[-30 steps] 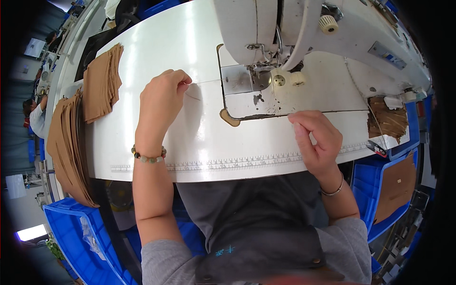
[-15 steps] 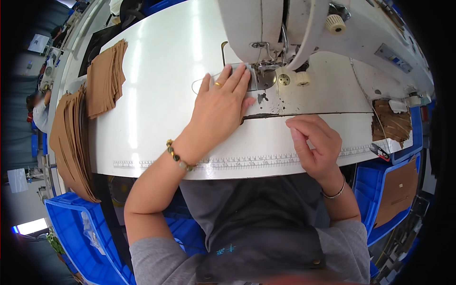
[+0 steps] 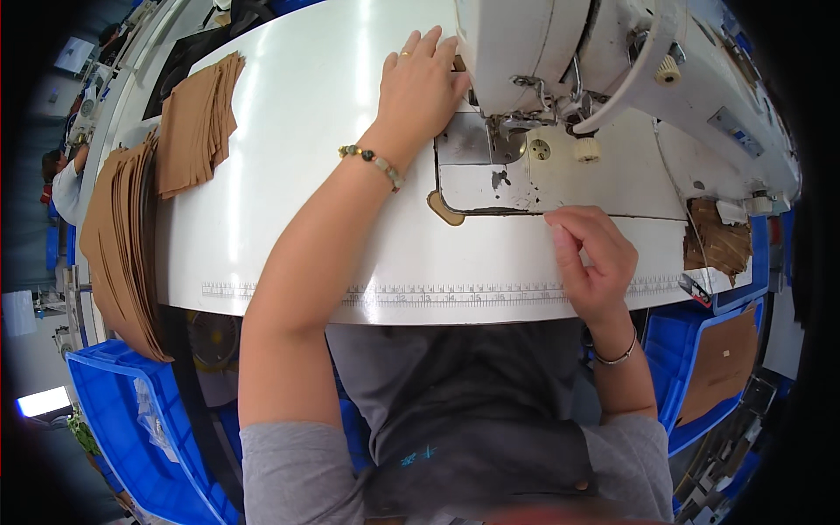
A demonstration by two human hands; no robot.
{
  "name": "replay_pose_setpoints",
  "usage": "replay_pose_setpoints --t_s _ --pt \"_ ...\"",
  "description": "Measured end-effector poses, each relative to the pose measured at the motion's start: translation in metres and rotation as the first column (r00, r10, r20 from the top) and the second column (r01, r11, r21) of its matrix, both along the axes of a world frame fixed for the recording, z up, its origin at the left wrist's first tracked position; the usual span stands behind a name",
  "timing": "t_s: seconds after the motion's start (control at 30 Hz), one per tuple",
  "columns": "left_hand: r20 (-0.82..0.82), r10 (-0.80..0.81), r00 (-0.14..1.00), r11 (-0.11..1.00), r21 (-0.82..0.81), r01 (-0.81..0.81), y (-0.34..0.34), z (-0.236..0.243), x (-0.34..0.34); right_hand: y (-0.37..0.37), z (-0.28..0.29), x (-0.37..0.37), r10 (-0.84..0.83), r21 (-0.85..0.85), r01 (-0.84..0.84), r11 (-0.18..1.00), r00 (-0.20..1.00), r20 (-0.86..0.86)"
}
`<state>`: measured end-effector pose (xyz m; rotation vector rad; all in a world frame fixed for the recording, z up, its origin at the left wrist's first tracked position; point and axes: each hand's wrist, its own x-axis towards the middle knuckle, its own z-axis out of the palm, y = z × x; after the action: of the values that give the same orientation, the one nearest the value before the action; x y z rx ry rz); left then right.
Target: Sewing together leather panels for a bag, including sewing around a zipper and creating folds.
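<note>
My left hand (image 3: 418,80) reaches up beside the white sewing machine head (image 3: 507,44), fingers loosely apart and slightly bent, at the left side of the head near the upper corner of the bed plate. My right hand (image 3: 588,258) rests by the front edge of the machine bed (image 3: 639,179), thumb and forefinger closed together; whatever is between them is too small to make out. The presser foot area and metal throat plate (image 3: 462,143) lie between my two hands, with no brown piece under the foot.
Stacks of brown cut pieces (image 3: 194,127) (image 3: 118,245) are at the left. Crumpled brown pieces (image 3: 717,245) and a small cutter (image 3: 696,287) sit at the right. Blue bins (image 3: 122,420) (image 3: 665,350) hang below both sides. Another person (image 3: 68,192) is at far left.
My left hand has moved up and away from me, first onto the throat plate, then beside the machine head. My right hand stays nearly in place. The view has shifted slightly.
</note>
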<state>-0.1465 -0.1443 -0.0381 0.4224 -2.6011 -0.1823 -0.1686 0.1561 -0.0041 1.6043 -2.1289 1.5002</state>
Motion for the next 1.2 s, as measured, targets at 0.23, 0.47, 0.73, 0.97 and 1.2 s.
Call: replay_pose_setpoints --t_s 0.23,0.47,0.73,0.97,1.2 --pt "-0.32 0.065 0.945 0.987 -0.119 -0.108 -0.006 0.016 0.009 -0.003 -0.002 -0.002 -0.014 -0.013 0.013 1.0 1.0 -0.026" --pt "-0.194 0.396 0.897 0.895 -0.139 -0.425 -0.069 0.029 0.13 -0.002 -0.004 -0.001 -0.017 0.004 0.017 1.0 1.0 -0.017" --pt "0.148 0.846 0.512 0.531 -0.155 -0.833 -0.16 0.044 0.253 -0.003 -0.003 0.0 -0.003 0.008 0.003 1.0 1.0 -0.015" --pt "0.21 0.859 0.467 0.512 -0.342 -0.788 -0.171 0.06 0.26 -0.003 -0.002 0.0 -0.011 0.016 0.011 1.0 1.0 -0.005" --pt "-0.027 0.785 0.619 0.604 -0.189 -0.774 -0.176 0.087 0.259 -0.004 -0.004 -0.001 -0.01 -0.002 0.01 1.0 1.0 0.006"
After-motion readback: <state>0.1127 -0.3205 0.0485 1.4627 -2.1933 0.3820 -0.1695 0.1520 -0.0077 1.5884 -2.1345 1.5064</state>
